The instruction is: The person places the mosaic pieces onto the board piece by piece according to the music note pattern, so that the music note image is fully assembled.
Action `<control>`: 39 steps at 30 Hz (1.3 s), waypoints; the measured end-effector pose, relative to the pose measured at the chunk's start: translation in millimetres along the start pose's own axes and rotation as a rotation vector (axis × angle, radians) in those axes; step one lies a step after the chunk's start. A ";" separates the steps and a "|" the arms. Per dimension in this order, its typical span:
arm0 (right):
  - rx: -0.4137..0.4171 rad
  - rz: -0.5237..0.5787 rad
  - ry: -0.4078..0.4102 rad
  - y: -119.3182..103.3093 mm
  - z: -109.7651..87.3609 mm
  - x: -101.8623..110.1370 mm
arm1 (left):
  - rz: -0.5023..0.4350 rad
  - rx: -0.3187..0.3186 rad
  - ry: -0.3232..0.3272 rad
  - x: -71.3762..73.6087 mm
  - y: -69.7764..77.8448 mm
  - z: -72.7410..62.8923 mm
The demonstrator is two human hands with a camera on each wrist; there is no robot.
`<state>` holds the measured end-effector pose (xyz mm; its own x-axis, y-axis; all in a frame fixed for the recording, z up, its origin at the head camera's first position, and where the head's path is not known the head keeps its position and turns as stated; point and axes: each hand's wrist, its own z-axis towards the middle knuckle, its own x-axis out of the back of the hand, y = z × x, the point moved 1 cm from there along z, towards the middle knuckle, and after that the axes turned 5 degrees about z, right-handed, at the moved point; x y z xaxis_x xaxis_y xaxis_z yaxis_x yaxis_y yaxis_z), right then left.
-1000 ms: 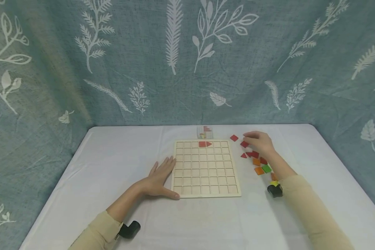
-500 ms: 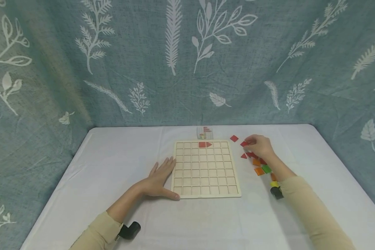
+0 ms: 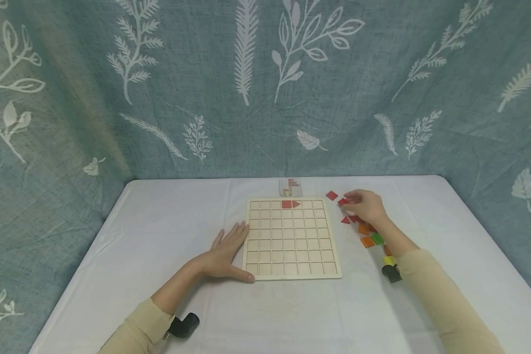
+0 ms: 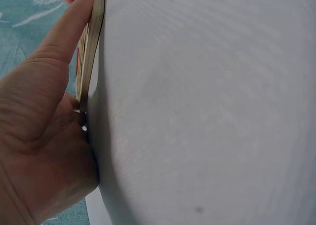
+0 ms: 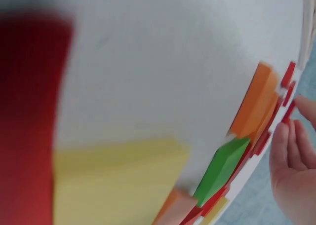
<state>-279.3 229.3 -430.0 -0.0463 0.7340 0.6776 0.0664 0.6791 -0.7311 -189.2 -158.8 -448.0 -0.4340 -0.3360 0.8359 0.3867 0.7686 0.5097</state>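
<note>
My left hand (image 3: 225, 253) lies against the left edge of a wooden grid board (image 3: 290, 244), fingers spread and thumb at the near corner. In the left wrist view, the thumb (image 4: 61, 40) lies along the board's edge. Right of the board, my right hand (image 3: 366, 206) pinches a red tile (image 3: 342, 201) between thumb and fingers. The right wrist view has that red tile (image 5: 289, 111) at the fingertips, partly hidden. A red square tile (image 3: 286, 204) and a red triangle tile (image 3: 296, 204) sit side by side in the board's top row.
Another red tile (image 3: 332, 195) lies near the board's top right corner. A red triangle (image 3: 345, 220), orange tile (image 3: 367, 242), green tile (image 3: 377, 239) and yellow tile (image 3: 388, 260) lie around the right forearm. A small pattern card (image 3: 290, 187) is behind the board.
My right hand's fingers have come together on the red tile, which has shifted slightly left and away. The left hand and the board have stayed still.
</note>
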 end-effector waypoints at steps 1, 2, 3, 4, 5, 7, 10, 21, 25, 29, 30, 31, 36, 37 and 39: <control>-0.004 0.033 -0.001 -0.6 0.0 -0.9 | 0.000 0.000 0.000 0.0 0.0 0.0; -0.010 0.066 -0.004 -2.1 -0.4 -2.0 | 0.000 0.001 -0.002 -0.1 -0.1 0.1; -0.011 0.104 -0.008 -4.3 -0.9 -3.4 | 0.000 0.001 -0.002 -0.1 -0.4 0.1; -0.015 0.147 -0.018 -6.8 -1.4 -5.3 | -0.001 0.001 -0.002 0.0 -0.5 0.1; -0.023 0.188 -0.027 -10.6 -2.2 -7.3 | -0.001 0.002 -0.003 0.2 -0.5 -0.1; -0.027 0.229 -0.048 -19.0 -4.1 -12.0 | -0.001 0.003 -0.004 0.6 -0.8 -0.3; -0.013 0.277 -0.089 -33.3 -7.1 -23.0 | -0.002 0.001 -0.001 1.4 -1.4 -0.7; 0.284 0.102 -0.219 -65.7 -5.9 -76.1 | -0.004 0.009 -0.013 2.2 1.1 -2.2; 0.389 0.094 -0.228 -70.2 -3.7 -84.5 | 0.001 0.007 -0.015 1.5 2.2 -2.3; 0.429 0.098 -0.230 -72.4 -2.7 -87.3 | 0.003 0.000 -0.013 0.3 2.2 -1.7; 0.431 0.100 -0.233 -72.9 -2.7 -87.8 | 0.000 -0.002 -0.011 0.0 2.0 -1.5; 0.434 0.102 -0.237 -73.4 -2.8 -88.1 | -0.002 -0.004 -0.009 -0.2 1.7 -1.3; 0.453 0.107 -0.239 -75.5 -4.6 -88.8 | -0.003 -0.005 -0.001 0.0 1.0 -0.7; 0.451 0.105 -0.236 -75.5 -4.8 -88.5 | -0.003 -0.006 0.000 0.2 1.1 -0.7; 0.448 0.099 -0.229 -74.9 -4.6 -87.9 | -0.002 -0.006 0.000 0.7 1.5 -0.7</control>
<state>-275.6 113.9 -434.5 -0.2824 0.7445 0.6049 -0.3496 0.5073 -0.7877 -188.3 -158.3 -446.4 -0.4352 -0.3377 0.8346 0.3903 0.7646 0.5129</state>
